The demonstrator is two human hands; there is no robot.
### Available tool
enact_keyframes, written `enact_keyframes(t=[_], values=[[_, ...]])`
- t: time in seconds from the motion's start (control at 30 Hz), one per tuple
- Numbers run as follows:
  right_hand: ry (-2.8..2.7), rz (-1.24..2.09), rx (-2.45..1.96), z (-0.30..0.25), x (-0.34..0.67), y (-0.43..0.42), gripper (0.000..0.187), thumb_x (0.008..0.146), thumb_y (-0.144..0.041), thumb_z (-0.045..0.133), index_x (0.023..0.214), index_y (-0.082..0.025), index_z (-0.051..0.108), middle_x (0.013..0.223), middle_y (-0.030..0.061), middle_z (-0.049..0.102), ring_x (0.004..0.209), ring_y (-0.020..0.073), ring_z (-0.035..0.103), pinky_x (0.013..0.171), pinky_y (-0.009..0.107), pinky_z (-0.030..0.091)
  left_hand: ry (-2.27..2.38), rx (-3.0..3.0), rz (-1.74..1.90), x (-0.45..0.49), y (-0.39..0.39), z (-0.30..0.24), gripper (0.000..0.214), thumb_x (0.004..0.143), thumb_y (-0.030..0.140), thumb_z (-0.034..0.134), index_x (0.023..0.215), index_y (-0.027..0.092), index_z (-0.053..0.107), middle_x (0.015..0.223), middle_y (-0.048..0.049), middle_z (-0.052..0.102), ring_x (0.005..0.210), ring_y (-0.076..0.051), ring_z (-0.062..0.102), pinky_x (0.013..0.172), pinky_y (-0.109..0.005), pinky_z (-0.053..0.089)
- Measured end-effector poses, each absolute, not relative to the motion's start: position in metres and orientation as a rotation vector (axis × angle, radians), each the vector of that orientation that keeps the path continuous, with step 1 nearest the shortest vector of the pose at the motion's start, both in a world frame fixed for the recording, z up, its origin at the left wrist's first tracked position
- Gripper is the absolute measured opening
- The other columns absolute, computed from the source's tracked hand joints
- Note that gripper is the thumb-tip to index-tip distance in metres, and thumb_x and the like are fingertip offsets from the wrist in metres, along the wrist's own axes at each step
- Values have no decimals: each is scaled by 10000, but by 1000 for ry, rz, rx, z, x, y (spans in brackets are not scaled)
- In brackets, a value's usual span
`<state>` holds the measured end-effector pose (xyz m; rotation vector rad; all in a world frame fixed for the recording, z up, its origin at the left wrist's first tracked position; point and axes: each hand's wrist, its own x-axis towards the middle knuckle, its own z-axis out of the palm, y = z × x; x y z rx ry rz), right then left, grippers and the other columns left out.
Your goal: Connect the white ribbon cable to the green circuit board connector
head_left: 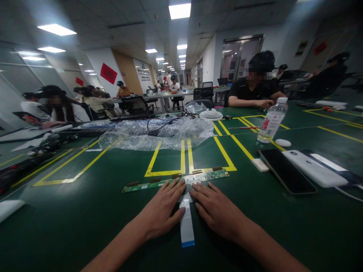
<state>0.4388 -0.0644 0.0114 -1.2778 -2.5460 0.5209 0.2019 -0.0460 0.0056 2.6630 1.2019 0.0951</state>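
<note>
A long narrow green circuit board lies across the dark green table, just past my fingertips. A white flat ribbon cable with a blue end runs from the board's middle toward me. My left hand rests flat with fingers stretched out to the left of the cable, its fingertips touching the board's near edge. My right hand lies flat on the right side of the cable, fingers spread, tips at the cable's connector. Neither hand grips anything.
Yellow tape rectangles mark the table. Crumpled clear plastic with black cables lies beyond. A water bottle, a black phone, a white power bank and a small white fan are at the right. Other people sit at the far tables.
</note>
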Motion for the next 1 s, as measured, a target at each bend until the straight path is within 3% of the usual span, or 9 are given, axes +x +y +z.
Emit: enact_keyframes(t=[0.33,0.47,1.0], values=[[-2563,550,-1168,11,448,-56,441,1004,-270,422,1438,-252,494,1514,75,455,1413,231,370,1183,510,219,1185,2665,120,202,-46,8,639,1028,512,342,1578,223,189,1637,-45,188,1511,-240,136,1233,-494,141],[-2555,437,-1191,10,443,-60,419,982,-234,448,1391,-212,538,1490,103,482,1400,246,387,1179,506,234,1216,2656,153,200,-45,5,595,1036,495,332,1568,247,230,1629,-35,225,1504,-239,176,1226,-500,182],[-2409,305,-1227,5,436,-71,261,968,-219,480,1174,-195,639,1307,95,615,1227,247,537,1075,474,399,1357,2718,229,201,-47,1,501,1029,456,377,1485,251,418,1546,-36,425,1435,-240,359,1167,-482,312]])
